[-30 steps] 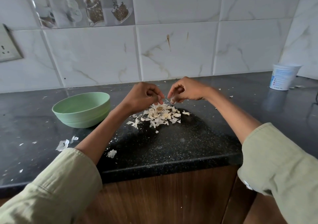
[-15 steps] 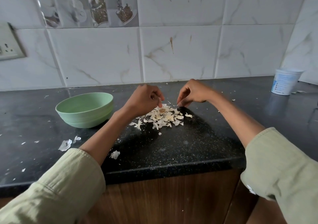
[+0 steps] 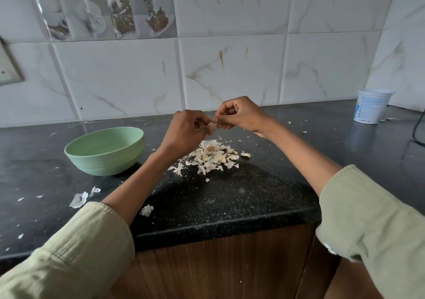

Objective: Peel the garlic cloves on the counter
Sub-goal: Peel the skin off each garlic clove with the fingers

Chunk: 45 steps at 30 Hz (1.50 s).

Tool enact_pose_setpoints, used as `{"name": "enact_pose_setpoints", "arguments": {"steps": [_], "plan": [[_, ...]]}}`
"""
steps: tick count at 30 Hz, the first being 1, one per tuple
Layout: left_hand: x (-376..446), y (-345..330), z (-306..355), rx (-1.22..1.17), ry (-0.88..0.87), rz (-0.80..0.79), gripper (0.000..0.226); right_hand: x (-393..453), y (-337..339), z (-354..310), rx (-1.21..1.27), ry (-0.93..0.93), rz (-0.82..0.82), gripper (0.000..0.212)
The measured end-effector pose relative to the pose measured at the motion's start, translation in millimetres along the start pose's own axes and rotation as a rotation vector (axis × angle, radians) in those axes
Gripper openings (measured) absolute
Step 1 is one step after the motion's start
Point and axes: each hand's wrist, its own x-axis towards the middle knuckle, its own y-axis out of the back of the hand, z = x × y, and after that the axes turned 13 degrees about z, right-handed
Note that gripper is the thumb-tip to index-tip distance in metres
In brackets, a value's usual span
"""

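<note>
- bowl (image 3: 104, 150): pale mint green, plain
- counter (image 3: 241, 197): black with fine pale speckle
- garlic skins (image 3: 210, 158): off-white to cream, one tan-brown spot in the heap
- wall tiles (image 3: 232, 73): white, grey-gold marble veining
- picture tile (image 3: 108, 7): grey squares, brown coffee motifs
- tub (image 3: 371, 105): white, light blue print
- cabinet front (image 3: 218, 268): dark brown woodgrain
- sleeves (image 3: 76, 259): sage green

One small pale garlic clove (image 3: 213, 124) sits up in the air, pinched from both sides, and it's too small to tell how much skin is left on it. Below it on the black counter (image 3: 230, 197) there's a pile of papery whitish garlic skins (image 3: 210, 157).
</note>
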Motion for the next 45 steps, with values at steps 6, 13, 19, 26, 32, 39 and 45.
{"name": "enact_pose_setpoints", "arguments": {"steps": [6, 13, 19, 26, 32, 39, 45], "plan": [[2, 2, -6, 0.07, -0.002, 0.022, 0.008, 0, 9, 2, -0.145, -0.069, -0.147, 0.019], [-1, -1, -1, 0.042, 0.024, 0.034, 0.009, -3, -9, -6, -0.113, 0.007, -0.096, 0.033], [1, -3, -5, 0.154, -0.001, 0.039, 0.019, -1, -1, -8, -0.081, 0.031, -0.118, 0.025], [1, 0, -9, 0.122, 0.009, 0.006, 0.02, 0, 6, 1, -0.381, 0.04, -0.136, 0.019], [2, -1, -10, 0.132, 0.015, 0.021, 0.011, -2, -2, 6, -0.728, 0.086, -0.188, 0.013], [2, -1, -8, 0.162, 0.013, 0.011, 0.01, -4, -11, -12, -0.796, 0.138, -0.075, 0.018], [1, -3, -8, 0.173, 0.0, -0.02, 0.009, -14, -15, -12, -0.875, 0.024, -0.25, 0.014]]}}
